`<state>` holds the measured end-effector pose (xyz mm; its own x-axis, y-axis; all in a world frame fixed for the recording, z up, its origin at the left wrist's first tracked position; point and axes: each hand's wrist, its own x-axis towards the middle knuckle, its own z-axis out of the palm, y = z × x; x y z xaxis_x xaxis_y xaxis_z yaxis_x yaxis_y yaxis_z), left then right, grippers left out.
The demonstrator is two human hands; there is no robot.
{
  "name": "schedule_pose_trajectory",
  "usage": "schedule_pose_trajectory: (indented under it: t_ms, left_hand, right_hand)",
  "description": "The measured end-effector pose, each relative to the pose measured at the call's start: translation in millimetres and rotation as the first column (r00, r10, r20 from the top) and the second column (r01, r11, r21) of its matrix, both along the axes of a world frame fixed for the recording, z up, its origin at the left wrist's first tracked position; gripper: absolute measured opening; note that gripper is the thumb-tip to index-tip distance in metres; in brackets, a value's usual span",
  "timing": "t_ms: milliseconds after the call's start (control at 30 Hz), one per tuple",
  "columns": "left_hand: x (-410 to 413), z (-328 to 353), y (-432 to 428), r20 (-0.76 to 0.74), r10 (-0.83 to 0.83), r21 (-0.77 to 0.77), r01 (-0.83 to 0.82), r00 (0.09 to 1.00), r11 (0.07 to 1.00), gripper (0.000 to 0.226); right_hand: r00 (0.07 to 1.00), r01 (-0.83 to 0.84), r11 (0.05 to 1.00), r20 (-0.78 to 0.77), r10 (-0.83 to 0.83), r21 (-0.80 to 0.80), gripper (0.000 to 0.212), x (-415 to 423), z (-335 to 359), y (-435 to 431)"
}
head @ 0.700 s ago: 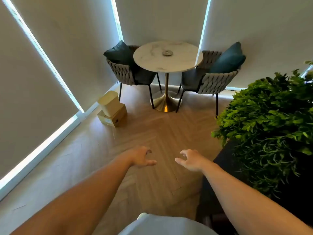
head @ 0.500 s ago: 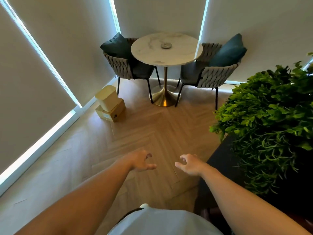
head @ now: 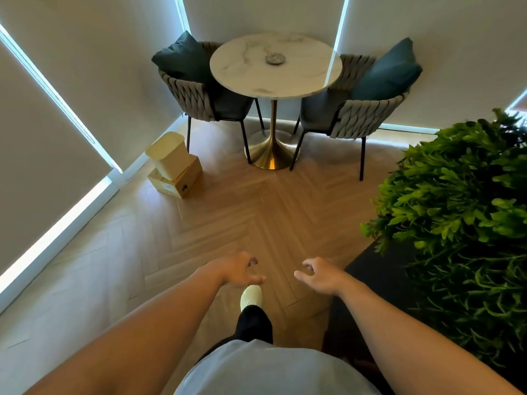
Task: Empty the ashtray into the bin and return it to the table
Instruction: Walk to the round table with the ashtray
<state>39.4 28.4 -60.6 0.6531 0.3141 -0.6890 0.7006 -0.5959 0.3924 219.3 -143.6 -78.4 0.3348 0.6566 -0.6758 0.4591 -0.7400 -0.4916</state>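
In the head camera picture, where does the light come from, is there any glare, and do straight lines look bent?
Head view: daylight leaks as bright strips around the blinds; one strip reflects as a glare streak on the table near its right edge; the wide lens bows the blind edges and splays the forearms; the ashtray is small and soft, its contents unreadable.

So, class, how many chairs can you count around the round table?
2. One chair stands left of the table, the other chair right of it. Each holds a dark cushion. None seems hidden.
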Motion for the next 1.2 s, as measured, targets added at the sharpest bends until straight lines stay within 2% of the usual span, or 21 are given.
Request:
schedule_pose_trajectory:
  t_ms: [433, 633, 1067, 1200]
  left_hand:
    - [68, -30, 145, -0.010, 0.011, -0.055, -0.011, 1.000, 0.998, 0.075]
    - [90, -35, 209, 0.006, 0.022, -0.054, -0.022, 1.000, 0.998, 0.075]
    - [160, -39, 280, 0.027, 0.038, -0.116, -0.034, 0.999, 0.993, 0.073]
    - [194, -39, 307, 0.016, 0.019, -0.086, -0.018, 1.000, 0.996, 0.074]
  right_hand:
    - [0.999, 0.018, 0.998, 0.051, -0.016, -0.052, 0.072, 69, -27, 136]
    - [0.997, 0.020, 1.000, 0.070, -0.019, -0.021, 0.071, 93, -23, 197]
    - [0.997, 0.035, 0.999, 0.071, -0.032, -0.040, 0.073, 167, -28, 273]
    - [0.998, 0.036, 0.999, 0.053, -0.034, -0.040, 0.074, 202, -34, 298]
